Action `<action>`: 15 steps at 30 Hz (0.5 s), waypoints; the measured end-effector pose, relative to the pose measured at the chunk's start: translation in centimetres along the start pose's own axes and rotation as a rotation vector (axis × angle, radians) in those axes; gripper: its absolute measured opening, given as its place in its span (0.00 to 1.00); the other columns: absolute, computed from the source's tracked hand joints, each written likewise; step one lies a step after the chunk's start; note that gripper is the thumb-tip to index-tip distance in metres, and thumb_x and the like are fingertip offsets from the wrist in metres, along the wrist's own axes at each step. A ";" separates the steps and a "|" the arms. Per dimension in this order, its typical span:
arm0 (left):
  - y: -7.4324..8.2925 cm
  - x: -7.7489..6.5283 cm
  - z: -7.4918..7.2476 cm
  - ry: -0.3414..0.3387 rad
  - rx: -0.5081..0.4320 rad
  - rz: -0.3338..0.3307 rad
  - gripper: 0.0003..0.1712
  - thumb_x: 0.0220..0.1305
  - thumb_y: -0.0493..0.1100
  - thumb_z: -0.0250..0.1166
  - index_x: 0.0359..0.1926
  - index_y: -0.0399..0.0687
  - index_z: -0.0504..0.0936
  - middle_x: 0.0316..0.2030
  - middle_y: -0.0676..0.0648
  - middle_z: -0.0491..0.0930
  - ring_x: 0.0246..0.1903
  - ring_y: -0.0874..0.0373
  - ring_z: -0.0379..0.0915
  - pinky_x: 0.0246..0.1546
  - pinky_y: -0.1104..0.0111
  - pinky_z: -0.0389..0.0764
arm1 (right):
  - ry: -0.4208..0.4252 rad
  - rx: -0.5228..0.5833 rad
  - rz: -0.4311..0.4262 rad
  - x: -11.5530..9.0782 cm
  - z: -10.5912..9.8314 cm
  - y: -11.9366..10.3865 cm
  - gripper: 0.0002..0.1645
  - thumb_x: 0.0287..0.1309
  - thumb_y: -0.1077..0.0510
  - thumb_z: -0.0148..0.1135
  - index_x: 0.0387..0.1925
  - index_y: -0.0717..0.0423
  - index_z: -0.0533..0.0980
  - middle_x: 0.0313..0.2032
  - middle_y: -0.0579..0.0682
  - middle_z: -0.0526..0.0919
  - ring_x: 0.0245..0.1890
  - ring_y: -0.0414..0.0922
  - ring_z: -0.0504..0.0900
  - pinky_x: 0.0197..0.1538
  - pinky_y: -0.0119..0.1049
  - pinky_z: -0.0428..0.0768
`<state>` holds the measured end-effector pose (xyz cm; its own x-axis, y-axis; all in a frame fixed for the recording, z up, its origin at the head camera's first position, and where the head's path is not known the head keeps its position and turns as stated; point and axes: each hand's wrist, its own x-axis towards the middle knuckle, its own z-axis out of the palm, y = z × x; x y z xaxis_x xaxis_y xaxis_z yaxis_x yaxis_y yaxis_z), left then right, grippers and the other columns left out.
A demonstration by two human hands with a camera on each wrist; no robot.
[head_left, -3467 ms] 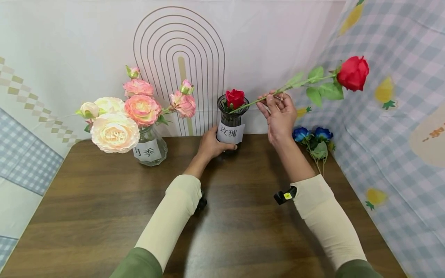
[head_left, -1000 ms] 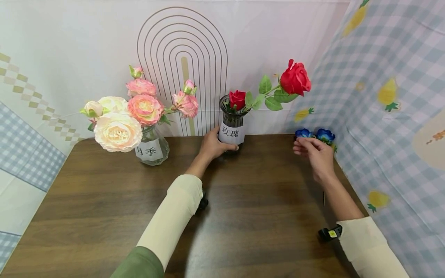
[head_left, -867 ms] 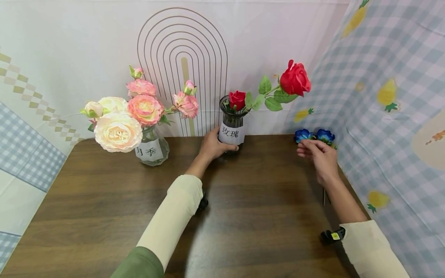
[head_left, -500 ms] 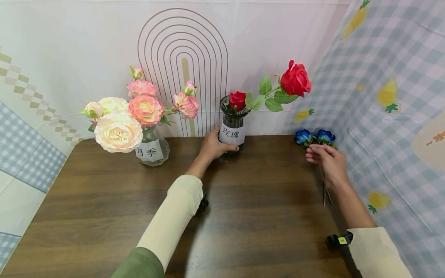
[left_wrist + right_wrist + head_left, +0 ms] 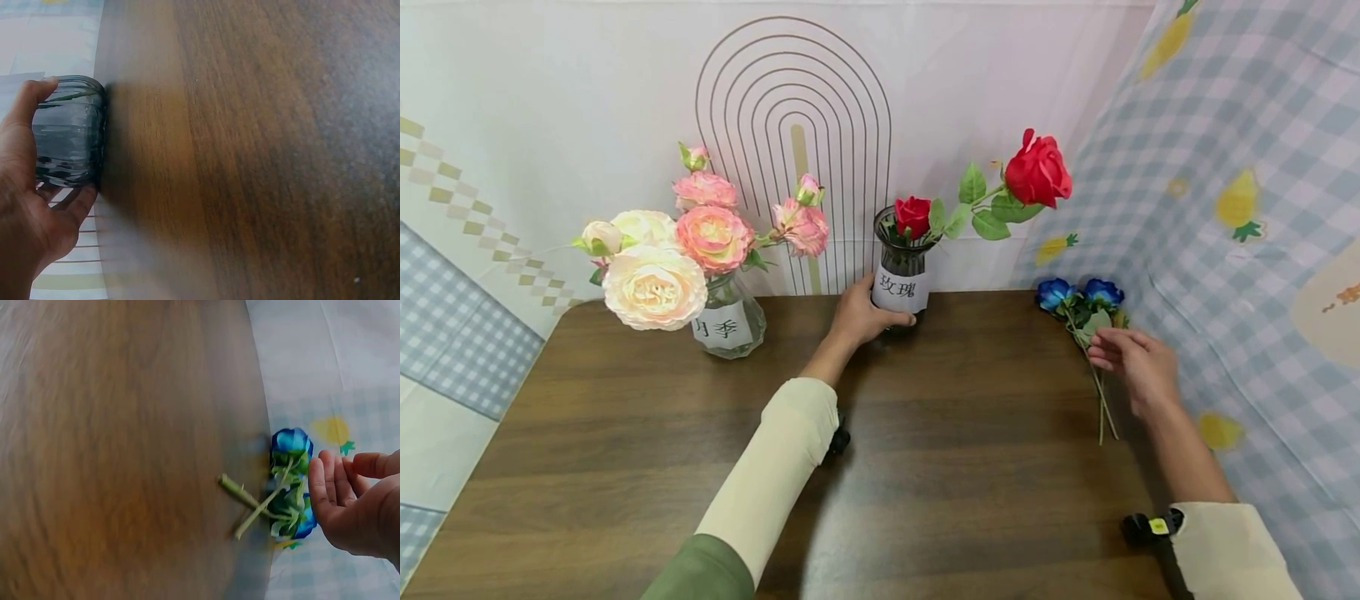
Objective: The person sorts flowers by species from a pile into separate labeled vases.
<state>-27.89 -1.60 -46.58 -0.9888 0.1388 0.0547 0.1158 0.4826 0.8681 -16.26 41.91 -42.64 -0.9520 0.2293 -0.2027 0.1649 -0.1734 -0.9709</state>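
Note:
My left hand (image 5: 859, 315) grips the lower part of a dark grey glass vase (image 5: 900, 259) with a white label, at the table's back edge. In the left wrist view the thumb and fingers wrap round the vase (image 5: 70, 140). Two red roses stand in it: a short rose (image 5: 913, 217) at the mouth and a long-stemmed rose (image 5: 1037, 169) leaning right. At the back right, two blue roses (image 5: 1055, 295) lie on the table with crossed stems. Just right of these stems is my right hand (image 5: 1138, 368), holding nothing, its fingers loosely bent; the right wrist view shows thumb and fingers apart.
A clear glass vase (image 5: 747, 329) with a label stands at the back left, holding several pink and cream flowers (image 5: 655, 286). A patterned white cloth (image 5: 970, 100) hangs behind the wooden table (image 5: 962, 467); a checked cloth (image 5: 1285, 292) borders the right.
The long red rose went from my right hand into the dark vase. My right hand then moved right and nearer, past the blue roses, uncovering their stems. My left hand stays on the vase.

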 end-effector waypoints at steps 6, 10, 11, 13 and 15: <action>-0.9 0.6 0.3 0.012 -0.002 0.006 0.49 0.46 0.55 0.93 0.67 0.45 0.81 0.58 0.42 0.89 0.55 0.46 0.83 0.62 0.52 0.84 | -0.035 -0.054 0.089 0.2 -1.7 0.3 0.21 0.87 0.58 0.56 0.38 0.46 0.92 0.35 0.44 0.96 0.35 0.39 0.95 0.43 0.32 0.93; -1.8 1.3 0.5 0.005 -0.006 -0.002 0.50 0.44 0.58 0.94 0.66 0.47 0.82 0.58 0.43 0.89 0.54 0.47 0.83 0.60 0.54 0.85 | -0.055 -0.092 0.128 0.3 -2.7 0.5 0.23 0.88 0.59 0.55 0.37 0.45 0.92 0.35 0.43 0.96 0.35 0.38 0.95 0.43 0.32 0.93; -2.0 1.5 0.6 0.002 -0.009 0.002 0.51 0.44 0.59 0.94 0.67 0.47 0.82 0.58 0.44 0.89 0.55 0.47 0.83 0.60 0.54 0.85 | -0.058 -0.108 0.140 0.3 -2.9 0.5 0.24 0.88 0.59 0.55 0.36 0.44 0.91 0.35 0.43 0.96 0.35 0.38 0.95 0.43 0.32 0.93; -2.1 1.6 0.6 0.001 -0.010 0.005 0.52 0.44 0.60 0.94 0.67 0.47 0.82 0.59 0.44 0.89 0.55 0.48 0.83 0.60 0.54 0.85 | -0.063 -0.136 0.164 0.4 -3.2 0.6 0.24 0.87 0.59 0.56 0.35 0.42 0.91 0.35 0.42 0.95 0.35 0.37 0.95 0.43 0.31 0.92; -2.5 1.8 0.8 0.006 -0.006 0.009 0.53 0.43 0.61 0.94 0.67 0.48 0.82 0.58 0.45 0.89 0.54 0.48 0.83 0.59 0.55 0.85 | -0.072 -0.165 0.187 0.4 -3.6 0.6 0.24 0.87 0.59 0.57 0.34 0.41 0.91 0.34 0.41 0.96 0.35 0.37 0.95 0.42 0.31 0.92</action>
<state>-29.93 -1.90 -49.07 -0.9883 0.1375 0.0654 0.1238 0.4766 0.8703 -15.63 45.31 -43.77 -0.9159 0.1382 -0.3769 0.3742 -0.0465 -0.9262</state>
